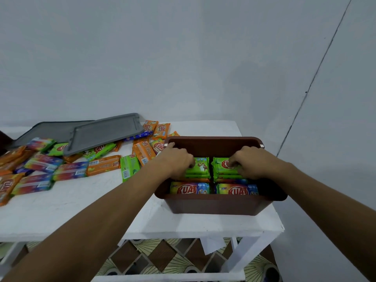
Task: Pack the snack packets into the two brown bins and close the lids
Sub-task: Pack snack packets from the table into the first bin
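Note:
A brown bin (213,206) stands open on the right end of the white table. Inside it lie stacked snack packets, green ones (200,166) at the back and rainbow ones (190,189) at the front. My left hand (176,159) has its fingers curled down onto the left green stack. My right hand (249,161) grips the right green stack (221,165) in the same way. Two grey lids (105,132) lean on the loose packets at the back left. A dark edge (3,139) at the far left may be the second bin.
Several loose orange, green and rainbow packets (69,169) are scattered over the left half of the white table (81,204). A grey wall rises close behind. Below the table's front edge a patterned floor (162,259) shows.

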Demonstrator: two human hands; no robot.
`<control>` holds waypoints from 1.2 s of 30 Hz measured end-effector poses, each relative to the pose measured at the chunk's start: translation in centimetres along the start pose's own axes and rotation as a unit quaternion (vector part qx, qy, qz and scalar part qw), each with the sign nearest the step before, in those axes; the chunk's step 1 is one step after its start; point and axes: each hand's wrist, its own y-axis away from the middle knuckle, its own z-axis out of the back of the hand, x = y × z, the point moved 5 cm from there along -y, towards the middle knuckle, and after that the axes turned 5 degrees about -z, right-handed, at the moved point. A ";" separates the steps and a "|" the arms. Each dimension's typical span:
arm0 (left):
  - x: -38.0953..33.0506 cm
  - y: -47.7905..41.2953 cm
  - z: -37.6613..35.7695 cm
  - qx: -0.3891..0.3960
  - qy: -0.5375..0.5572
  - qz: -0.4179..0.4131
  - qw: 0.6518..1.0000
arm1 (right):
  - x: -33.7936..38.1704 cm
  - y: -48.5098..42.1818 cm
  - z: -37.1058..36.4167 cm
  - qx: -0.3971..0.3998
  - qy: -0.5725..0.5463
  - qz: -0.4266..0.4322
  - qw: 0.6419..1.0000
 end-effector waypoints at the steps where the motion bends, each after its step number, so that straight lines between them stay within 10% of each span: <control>1: 0.4 0.5 0.0 -0.014 0.013 -0.003 1.000 | 0.2 -0.1 0.3 -0.006 -0.001 0.007 1.000; 8: 5.8 6.6 -0.7 -0.280 0.209 -0.009 0.937 | 4.9 -1.5 3.4 -0.110 -0.073 0.040 0.990; 14: 14.4 13.3 -8.9 -0.155 0.170 0.132 0.964 | 13.5 -4.9 6.9 -0.158 -0.105 0.077 0.979; 21: 21.1 17.3 -17.0 -0.022 0.163 0.187 0.969 | 24.7 -9.3 5.8 0.014 -0.016 0.105 0.994; 30: 23.5 16.5 -17.4 -0.133 0.208 0.125 0.961 | 31.1 -14.5 -0.5 0.043 -0.048 -0.062 0.996; 36: 27.5 17.6 -17.5 -0.182 0.387 0.164 0.889 | 31.6 -14.1 -1.3 0.003 -0.137 -0.130 0.982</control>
